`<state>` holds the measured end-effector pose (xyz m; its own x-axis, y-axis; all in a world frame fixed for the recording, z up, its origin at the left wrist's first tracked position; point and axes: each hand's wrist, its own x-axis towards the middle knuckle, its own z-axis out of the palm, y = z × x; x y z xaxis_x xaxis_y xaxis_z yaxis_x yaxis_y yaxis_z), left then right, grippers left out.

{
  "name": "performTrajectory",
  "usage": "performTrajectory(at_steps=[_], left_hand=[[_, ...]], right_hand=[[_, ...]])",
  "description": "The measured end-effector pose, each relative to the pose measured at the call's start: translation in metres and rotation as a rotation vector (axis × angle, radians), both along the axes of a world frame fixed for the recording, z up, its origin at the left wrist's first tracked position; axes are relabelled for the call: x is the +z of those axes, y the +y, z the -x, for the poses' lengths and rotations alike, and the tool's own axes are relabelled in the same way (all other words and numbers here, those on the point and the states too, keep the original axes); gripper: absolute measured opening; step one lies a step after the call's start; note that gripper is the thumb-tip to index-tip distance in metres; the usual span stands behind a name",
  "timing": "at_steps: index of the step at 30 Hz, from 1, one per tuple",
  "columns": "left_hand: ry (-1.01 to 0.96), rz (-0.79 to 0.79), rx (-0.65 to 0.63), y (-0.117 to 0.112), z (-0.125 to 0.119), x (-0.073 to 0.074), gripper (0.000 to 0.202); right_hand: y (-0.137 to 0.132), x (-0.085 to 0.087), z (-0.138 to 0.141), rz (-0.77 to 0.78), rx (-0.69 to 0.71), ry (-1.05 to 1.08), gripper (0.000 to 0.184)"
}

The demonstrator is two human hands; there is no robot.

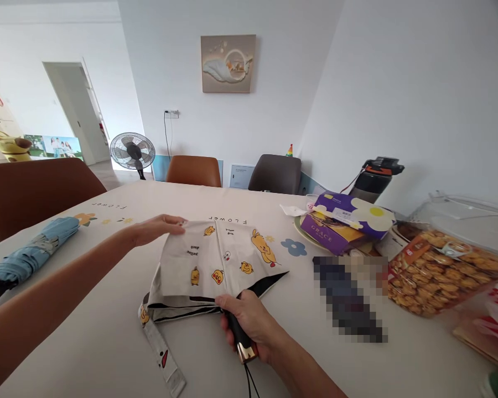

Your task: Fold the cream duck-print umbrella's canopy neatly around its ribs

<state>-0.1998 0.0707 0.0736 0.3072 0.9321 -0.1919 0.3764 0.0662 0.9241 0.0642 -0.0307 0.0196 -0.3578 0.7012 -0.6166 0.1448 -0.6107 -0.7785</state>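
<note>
On the surface (108,342), the right hand (249,323) closes its fingers (227,304) round the umbrella (216,260) handle; the left hand (155,228) pinches the canopy edge. An uneven tug could slip the fabric free.

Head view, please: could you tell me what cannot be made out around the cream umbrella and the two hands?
Head view: cream umbrella, its handle mostly covered by the right hand; only the gold end shows.
Head view: dark item beside it, hidden by a pixelated blur, unidentifiable.
Head view: blue umbrella, near end cut off by the left edge.
</note>
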Motion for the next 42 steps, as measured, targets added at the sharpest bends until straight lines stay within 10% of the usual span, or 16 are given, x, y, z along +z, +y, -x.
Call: performTrajectory(at_steps=[12, 20, 33, 38, 42], left_hand=[[-0.341, -0.072, 0.195, -0.013, 0.035, -0.015, 0.028], [0.172, 0.198, -0.118, -0.018, 0.021, 0.007, 0.031], [-0.095, 0.172, -0.085, -0.007, 0.033, 0.017, 0.027], [0.390, 0.104, -0.050, -0.013, 0.053, 0.013, 0.025], [0.764, -0.367, 0.240, -0.040, 0.015, 0.010, 0.026]], right_hand=[[-0.002, -0.008, 0.003, -0.091, 0.063, 0.003, 0.015], [-0.003, -0.011, 0.002, -0.127, 0.074, 0.003, 0.017], [-0.003, -0.008, 0.003, -0.137, 0.063, -0.052, 0.018], [-0.005, -0.011, 0.004, -0.179, 0.081, -0.040, 0.014], [-0.008, -0.014, 0.008, -0.226, 0.085, -0.088, 0.016]])
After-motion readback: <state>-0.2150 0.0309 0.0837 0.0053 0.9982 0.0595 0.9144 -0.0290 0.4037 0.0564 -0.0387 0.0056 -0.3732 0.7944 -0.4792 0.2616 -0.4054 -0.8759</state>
